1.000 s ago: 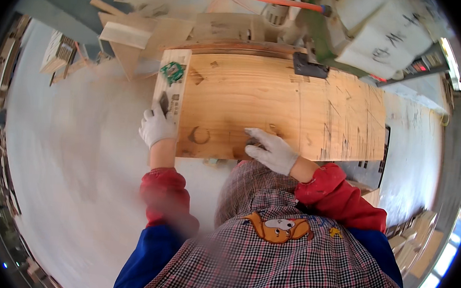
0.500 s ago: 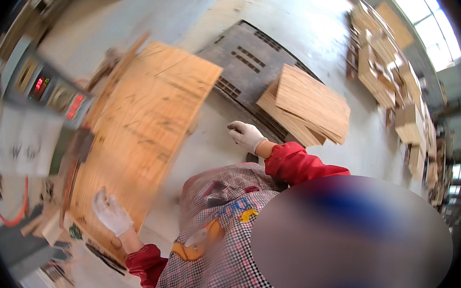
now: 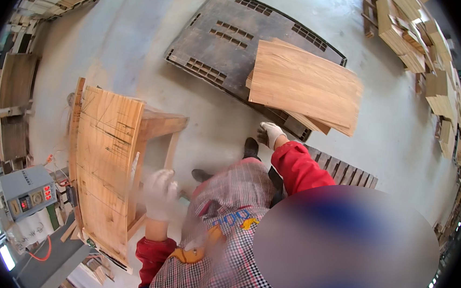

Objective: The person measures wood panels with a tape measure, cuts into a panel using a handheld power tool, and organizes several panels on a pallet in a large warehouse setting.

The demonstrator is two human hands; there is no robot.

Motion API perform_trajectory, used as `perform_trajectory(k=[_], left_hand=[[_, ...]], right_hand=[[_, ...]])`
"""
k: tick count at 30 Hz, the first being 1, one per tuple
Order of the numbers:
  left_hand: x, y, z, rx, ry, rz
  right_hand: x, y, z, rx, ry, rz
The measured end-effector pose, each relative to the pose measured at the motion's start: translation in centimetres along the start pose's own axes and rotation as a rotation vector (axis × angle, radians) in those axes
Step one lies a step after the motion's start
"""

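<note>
My left hand [image 3: 160, 194], in a white glove, is lifted beside the near edge of a wooden worktable [image 3: 105, 156]. Motion smears its fingers, and I make out nothing in them. On the right, my right hand [image 3: 272, 135] wears a white glove with dark fingertips. Its fingers are loosely extended and hold nothing. Just beyond it lies a small stack of thin wood-grain panels [image 3: 305, 85], unevenly piled on a dark plastic pallet [image 3: 201, 39]. The right hand appears apart from the panels.
A grey control box [image 3: 26, 193] with red lit displays stands left of the worktable, with an orange hose [image 3: 43, 251] below it. A slatted pallet [image 3: 342, 166] lies right of my right arm. Stacked boards [image 3: 404, 36] line the far right. My shoe [image 3: 251, 148] shows on the floor.
My left hand has come off the worktable's top to its right side. The view has turned, so the pallet and panels show more fully. My right hand remains near the panels.
</note>
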State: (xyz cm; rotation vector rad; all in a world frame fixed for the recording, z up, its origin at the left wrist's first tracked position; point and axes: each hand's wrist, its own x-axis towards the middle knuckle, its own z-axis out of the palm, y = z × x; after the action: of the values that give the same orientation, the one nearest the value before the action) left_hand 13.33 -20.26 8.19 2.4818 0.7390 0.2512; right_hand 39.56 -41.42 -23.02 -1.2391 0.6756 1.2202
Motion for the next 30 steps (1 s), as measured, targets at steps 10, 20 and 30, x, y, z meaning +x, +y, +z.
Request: perform_trajectory(k=[10, 20, 30], left_hand=[[-2.5, 1.1, 0.2, 0.129, -0.088, -0.207], [-6.5, -0.5, 0.7, -0.01, -0.053, -0.294], [-11.4, -8.4, -2.4, -0.24, -0.041, -0.122]], right_hand=[[11.5, -5.8, 3.3, 0.908, 0.001, 0.02], [6.8, -2.2, 0.1, 0.702, 0.149, -0.08], [-13.5, -7.6, -3.8, 0.334, 0.104, -0.44]])
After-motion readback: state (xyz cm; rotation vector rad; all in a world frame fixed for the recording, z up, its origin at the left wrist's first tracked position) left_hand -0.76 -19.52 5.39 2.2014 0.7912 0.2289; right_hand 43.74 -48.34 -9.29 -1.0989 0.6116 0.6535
